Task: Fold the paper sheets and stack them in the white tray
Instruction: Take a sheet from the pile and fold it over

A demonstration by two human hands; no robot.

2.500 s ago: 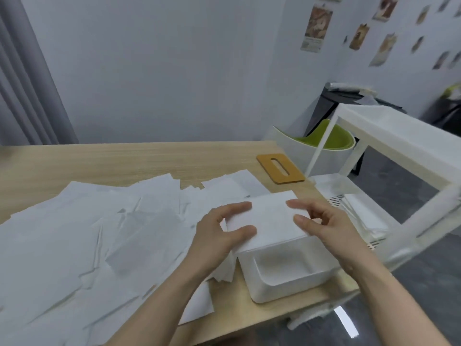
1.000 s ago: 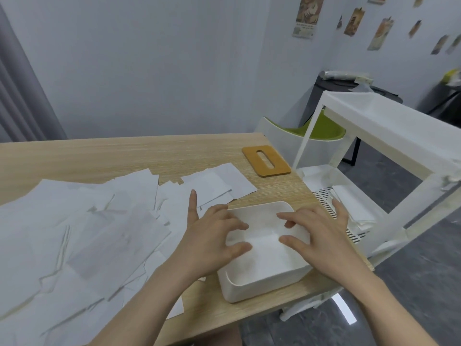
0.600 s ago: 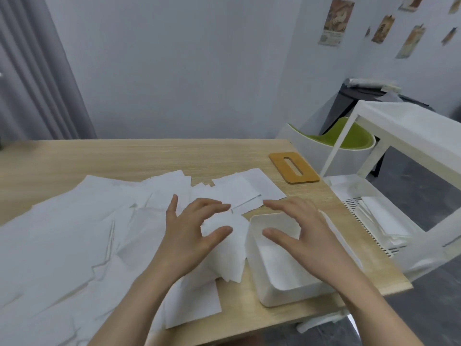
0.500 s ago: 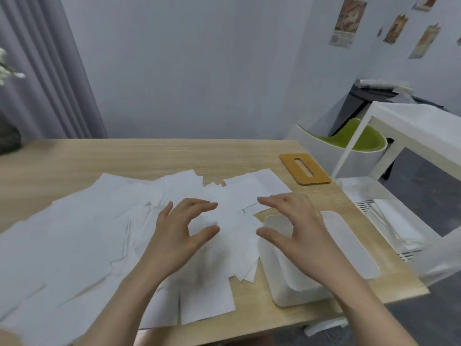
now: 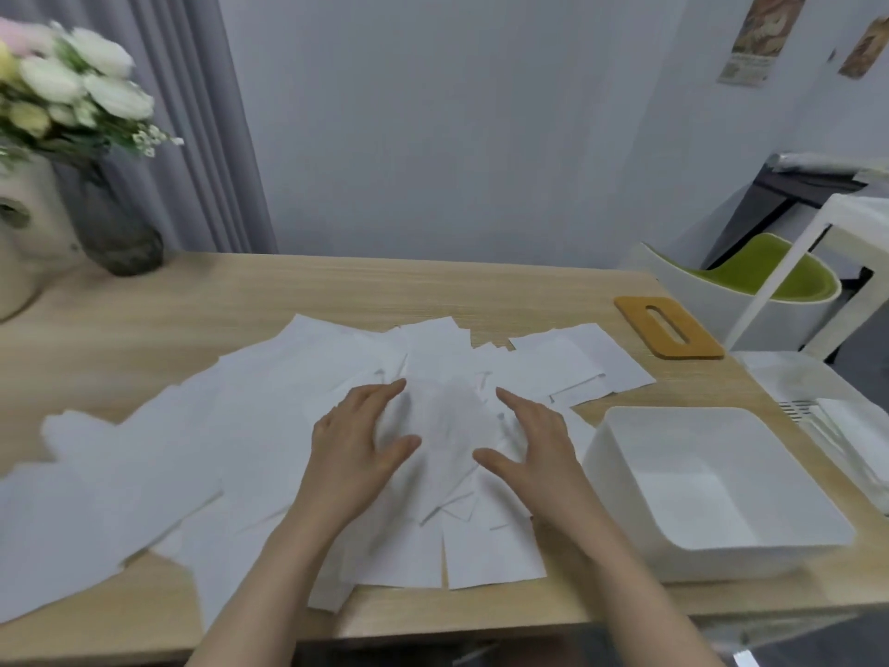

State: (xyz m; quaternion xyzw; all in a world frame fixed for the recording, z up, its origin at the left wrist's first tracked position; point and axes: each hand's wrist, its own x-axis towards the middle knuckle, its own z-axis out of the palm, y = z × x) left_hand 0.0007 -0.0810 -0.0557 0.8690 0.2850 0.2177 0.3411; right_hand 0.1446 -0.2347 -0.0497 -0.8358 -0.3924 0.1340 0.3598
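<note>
1. Paper sheets (image 5: 269,450) heaped loose on tabletop (image 5: 336,300), just left of white tray (image 5: 625,479); easy to snag two at once or slide some off the near edge.
2. Left hand (image 5: 358,450) and right hand (image 5: 529,450) spread wide over the pile, gripping nothing; contact hard to tell.

- Bare light wooden tabletop (image 5: 385,291) runs along the far edge, beyond the loose white paper sheets (image 5: 269,426).
- The deep white plastic tray (image 5: 620,479) blocks the right edge.
- A dark glass flower vase (image 5: 115,233) occupies the far left corner.
</note>
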